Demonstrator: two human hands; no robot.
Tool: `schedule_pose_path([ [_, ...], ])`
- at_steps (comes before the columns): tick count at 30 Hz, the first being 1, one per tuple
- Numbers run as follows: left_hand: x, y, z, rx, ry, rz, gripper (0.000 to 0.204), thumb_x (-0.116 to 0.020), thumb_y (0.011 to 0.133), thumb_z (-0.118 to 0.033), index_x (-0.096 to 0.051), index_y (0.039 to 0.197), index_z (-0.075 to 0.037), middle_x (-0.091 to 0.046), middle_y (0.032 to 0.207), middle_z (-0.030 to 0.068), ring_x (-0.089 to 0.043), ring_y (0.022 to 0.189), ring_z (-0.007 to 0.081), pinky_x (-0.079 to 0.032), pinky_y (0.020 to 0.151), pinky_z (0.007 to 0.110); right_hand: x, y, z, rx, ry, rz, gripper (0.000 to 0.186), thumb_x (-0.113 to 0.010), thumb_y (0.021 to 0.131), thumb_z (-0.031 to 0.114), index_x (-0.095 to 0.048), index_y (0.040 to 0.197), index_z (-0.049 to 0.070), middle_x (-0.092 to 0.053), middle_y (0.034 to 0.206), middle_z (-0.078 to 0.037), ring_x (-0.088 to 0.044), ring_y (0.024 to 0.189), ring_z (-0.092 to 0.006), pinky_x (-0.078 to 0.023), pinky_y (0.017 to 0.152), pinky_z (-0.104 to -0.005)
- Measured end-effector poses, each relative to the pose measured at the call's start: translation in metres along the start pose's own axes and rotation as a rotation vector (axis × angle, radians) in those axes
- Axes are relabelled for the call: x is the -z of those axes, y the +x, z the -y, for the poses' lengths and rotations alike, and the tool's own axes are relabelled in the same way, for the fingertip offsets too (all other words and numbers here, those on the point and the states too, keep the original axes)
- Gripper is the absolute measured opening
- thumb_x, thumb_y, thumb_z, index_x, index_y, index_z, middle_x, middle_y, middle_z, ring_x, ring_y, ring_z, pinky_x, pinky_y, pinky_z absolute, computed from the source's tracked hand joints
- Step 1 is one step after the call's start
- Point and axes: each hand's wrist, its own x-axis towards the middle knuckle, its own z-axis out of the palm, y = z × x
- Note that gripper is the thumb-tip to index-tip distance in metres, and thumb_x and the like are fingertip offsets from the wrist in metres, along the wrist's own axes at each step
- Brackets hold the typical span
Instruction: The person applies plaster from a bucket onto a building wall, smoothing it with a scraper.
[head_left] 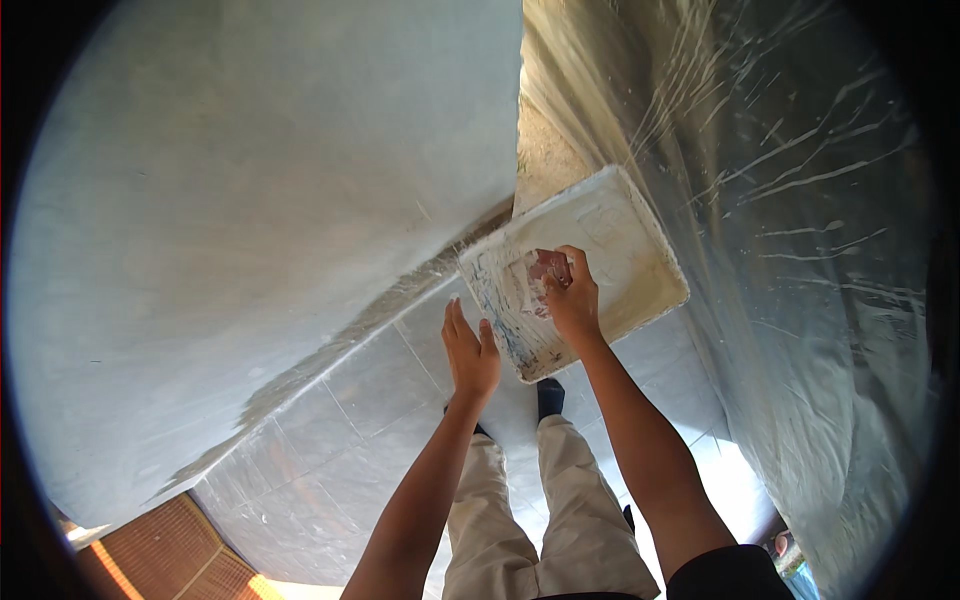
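A shallow rectangular tray (pixel 640 225), off-white and caked with paint or plaster smears, lies tilted ahead of me. Over its left half, my right hand (pixel 573 300) is closed on a reddish-brown pad (pixel 548 265) daubed with white; its exact kind I cannot make out. The pad is down at the tray's smeared surface. My left hand (pixel 470 355) is just left of the tray's near-left edge, fingers stretched out and thumb apart, holding nothing. A small gap seems to separate it from the tray. What supports the tray underneath is hidden.
A large smooth grey wall (pixel 270 200) fills the left, with a darker band along its foot. Clear plastic sheeting (pixel 800 270) hangs on the right, splashed white. Grey floor tiles (pixel 370 400) and my feet lie below. An orange-brown grid panel (pixel 170 550) is at lower left.
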Motion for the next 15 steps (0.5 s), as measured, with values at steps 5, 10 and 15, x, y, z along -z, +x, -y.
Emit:
schedule_pose_path([
  [5, 0.061, 0.035, -0.059, -0.258, 0.089, -0.139, 0.053, -0.047, 0.096, -0.016, -0.030, 0.142, 0.006, -0.033, 0.145, 0.0268, -0.031, 0.135, 0.0426, -0.025, 0.113, 0.049, 0.009, 0.013, 0.068, 0.038, 0.288, -0.020, 0.041, -0.061, 0.085, -0.003, -0.048, 0.122, 0.009, -0.067, 0.099, -0.015, -0.067, 0.086, -0.0212, -0.052, 0.074, -0.0358],
  [10, 0.138, 0.065, -0.140, -0.548, 0.073, -0.250, 0.055, -0.050, 0.091, -0.012, -0.034, 0.140, 0.005, -0.037, 0.142, 0.0254, -0.033, 0.133, 0.0413, -0.027, 0.111, 0.050, 0.039, 0.012, 0.175, -0.049, 0.702, 0.105, 0.036, -0.052, 0.091, -0.006, -0.046, 0.126, 0.001, -0.062, 0.114, -0.012, -0.061, 0.102, -0.0160, -0.051, 0.085, -0.0293],
  [15, 0.215, 0.081, -0.222, -0.776, 0.187, -0.520, 0.056, -0.052, 0.088, -0.021, -0.040, 0.137, 0.003, -0.044, 0.138, 0.0193, -0.035, 0.131, 0.0376, -0.022, 0.107, 0.051, 0.073, -0.008, 0.292, 0.040, 0.970, 0.217, 0.032, -0.046, 0.091, -0.006, -0.048, 0.123, 0.001, -0.059, 0.119, -0.012, -0.062, 0.103, -0.0203, -0.052, 0.088, -0.0333],
])
